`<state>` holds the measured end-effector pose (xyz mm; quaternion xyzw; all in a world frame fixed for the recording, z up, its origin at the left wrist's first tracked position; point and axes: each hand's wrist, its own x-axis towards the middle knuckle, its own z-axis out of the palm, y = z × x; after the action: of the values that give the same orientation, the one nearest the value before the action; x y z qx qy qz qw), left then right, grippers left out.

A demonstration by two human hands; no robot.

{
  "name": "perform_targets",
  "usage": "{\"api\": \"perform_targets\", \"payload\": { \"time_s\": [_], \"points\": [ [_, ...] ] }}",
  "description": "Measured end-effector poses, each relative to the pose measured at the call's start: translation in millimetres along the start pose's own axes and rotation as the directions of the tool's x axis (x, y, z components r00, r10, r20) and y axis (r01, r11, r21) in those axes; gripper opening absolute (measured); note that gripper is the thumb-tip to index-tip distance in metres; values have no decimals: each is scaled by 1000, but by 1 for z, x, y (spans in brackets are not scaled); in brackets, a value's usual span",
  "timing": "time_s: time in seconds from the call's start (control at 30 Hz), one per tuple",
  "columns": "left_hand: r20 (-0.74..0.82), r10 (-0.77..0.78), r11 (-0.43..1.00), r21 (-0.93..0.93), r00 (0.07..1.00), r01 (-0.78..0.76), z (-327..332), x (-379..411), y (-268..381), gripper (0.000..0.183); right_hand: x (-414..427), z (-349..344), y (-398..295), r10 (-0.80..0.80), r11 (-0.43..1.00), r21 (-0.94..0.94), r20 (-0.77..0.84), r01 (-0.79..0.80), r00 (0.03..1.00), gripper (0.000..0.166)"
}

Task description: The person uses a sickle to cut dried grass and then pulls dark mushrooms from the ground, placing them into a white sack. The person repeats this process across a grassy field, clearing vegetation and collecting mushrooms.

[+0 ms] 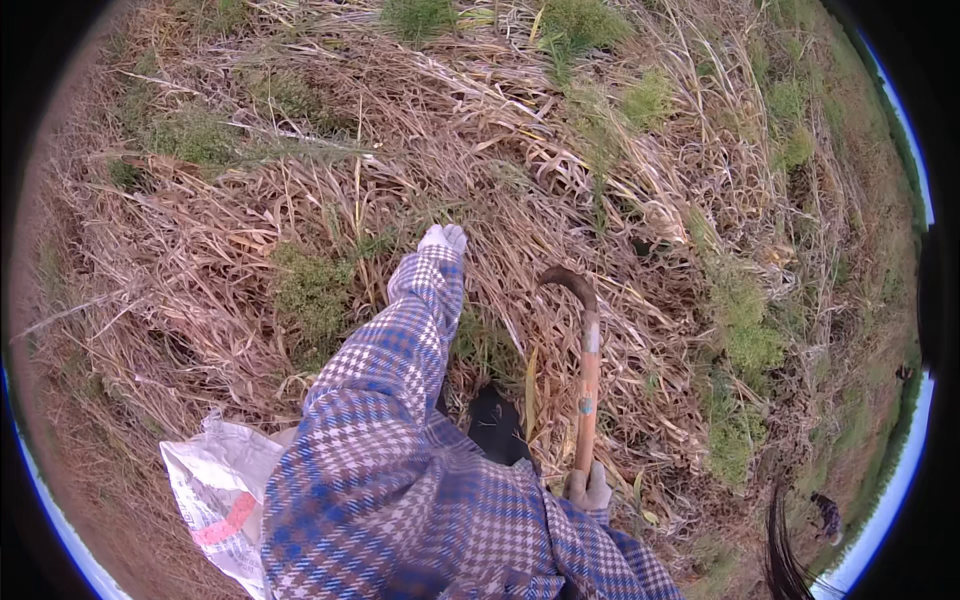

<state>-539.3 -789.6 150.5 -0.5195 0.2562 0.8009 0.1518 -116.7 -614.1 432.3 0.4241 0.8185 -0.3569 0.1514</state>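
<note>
My left hand (444,237), in a whitish glove, reaches forward at the end of a plaid sleeve (382,345). It touches or hovers just over the dry stalks (495,210); its fingertips point away from me, and whether they grip anything is hidden. Low on the right, my right hand (589,489), also gloved, is closed around the wooden handle of a sickle (587,375). The tool's dark curved blade (571,280) points forward and hooks to the left above the flattened stalks.
A white woven sack (217,480) with a red band and printing hangs at my left side. Green weeds (311,292) grow among the stalks. My dark trouser leg (495,424) shows below. Another person (827,517) is bent over far off at the lower right.
</note>
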Motion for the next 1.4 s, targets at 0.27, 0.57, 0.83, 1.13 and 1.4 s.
{"api": "perform_targets", "payload": {
  "time_s": [0.27,0.57,0.83,1.13,1.4],
  "points": [
    [0,11,962,-275,1000,-10,36,64,10,60,-23,42,-47,302,923,-204,-142,-327,943,17],
    [-169,-166,983,-102,972,150,39,31,20,55,-8,55,-17,221,960,-123,-220,-252,950,20],
    [4,-90,357,934,996,28,-167,-87,80,50,37,20,-4,48,994,104,-105,-37,993,26],
    [3,224,-531,839,975,120,-322,-266,148,45,56,-4,-79,-119,979,174,65,106,991,21],
    [-166,254,-424,866,953,264,-383,-288,147,43,65,-2,-87,-255,965,-42,104,260,961,19]
  ]
}}
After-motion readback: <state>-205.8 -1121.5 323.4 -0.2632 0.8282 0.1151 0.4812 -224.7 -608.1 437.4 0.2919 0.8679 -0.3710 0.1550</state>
